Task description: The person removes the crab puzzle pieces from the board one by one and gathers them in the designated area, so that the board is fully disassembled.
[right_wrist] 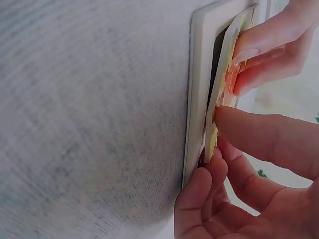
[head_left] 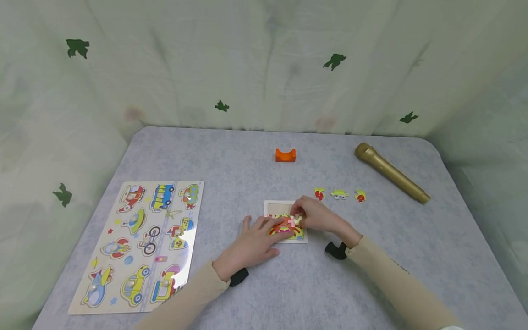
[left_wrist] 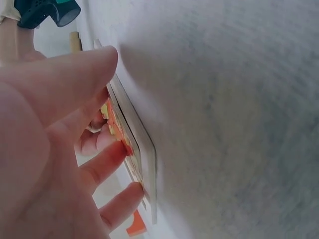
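A small square jigsaw tray point(head_left: 277, 208) with a pale rim lies in the middle of the table, with joined pieces point(head_left: 299, 231) of a red, orange and yellow picture at its near part. My left hand point(head_left: 255, 244) lies over it from the left, its fairly straight fingers touching the pieces. At the right edge my right hand point(head_left: 315, 214) pinches a jigsaw piece point(right_wrist: 212, 142) between thumb and fingers. In the right wrist view the pieces tilt up from the tray, with a dark gap beneath. The fingers hide part of the picture.
Three loose jigsaw pieces point(head_left: 339, 194) lie in a row beyond my right hand. Farther right is a gold microphone point(head_left: 392, 173). An orange block point(head_left: 285, 156) with a curved notch stands behind the tray. A large vehicle puzzle board point(head_left: 138, 247) covers the table's left side.
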{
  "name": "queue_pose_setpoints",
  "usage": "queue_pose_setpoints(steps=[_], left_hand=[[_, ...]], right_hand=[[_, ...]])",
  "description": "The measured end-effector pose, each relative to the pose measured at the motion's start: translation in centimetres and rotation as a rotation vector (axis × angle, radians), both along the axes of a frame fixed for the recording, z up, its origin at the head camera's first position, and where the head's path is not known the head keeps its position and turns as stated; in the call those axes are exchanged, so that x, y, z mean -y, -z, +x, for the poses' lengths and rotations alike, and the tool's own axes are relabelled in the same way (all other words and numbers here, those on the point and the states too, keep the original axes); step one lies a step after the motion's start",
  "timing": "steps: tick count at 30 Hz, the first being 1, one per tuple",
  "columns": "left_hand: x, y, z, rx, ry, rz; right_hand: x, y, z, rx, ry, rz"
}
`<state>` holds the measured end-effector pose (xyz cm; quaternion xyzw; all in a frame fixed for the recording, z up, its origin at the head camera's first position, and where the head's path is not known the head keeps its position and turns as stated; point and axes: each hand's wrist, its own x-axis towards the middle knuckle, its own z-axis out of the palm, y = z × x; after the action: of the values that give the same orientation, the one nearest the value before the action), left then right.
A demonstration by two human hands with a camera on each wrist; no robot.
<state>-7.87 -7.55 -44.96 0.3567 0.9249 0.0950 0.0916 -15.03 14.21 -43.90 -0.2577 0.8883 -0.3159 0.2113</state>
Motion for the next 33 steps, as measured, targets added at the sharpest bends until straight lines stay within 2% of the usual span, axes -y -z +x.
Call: queue_pose_setpoints(steps=[7, 12, 21, 27, 33], left_hand=[[-0.2, -0.4, 0.1, -0.002, -0.004, -0.019], [-0.2, -0.5, 0.2, 0.011, -0.010, -0.020], [-0.3, -0.5, 0.2, 0.009, -0.011, -0.015], [-0.4, -0.7, 0.2, 0.002, -0.010, 0.002], [-0.3, -0.7, 0.3, -0.009, -0.010, 0.009]], right_hand=[[0.2, 0.2, -0.1, 0.039, 0.001, -0.017], [0.1, 0.4, -0.1, 0.032, -0.005, -0.033], [-0.6, 0.8, -0.2, 0.094, -0.011, -0.197], [-0.6, 1.1, 0.1, 0.070, 0.010, -0.202], [-0.7, 1.0, 0.0, 0.111, 0.031, -0.225]])
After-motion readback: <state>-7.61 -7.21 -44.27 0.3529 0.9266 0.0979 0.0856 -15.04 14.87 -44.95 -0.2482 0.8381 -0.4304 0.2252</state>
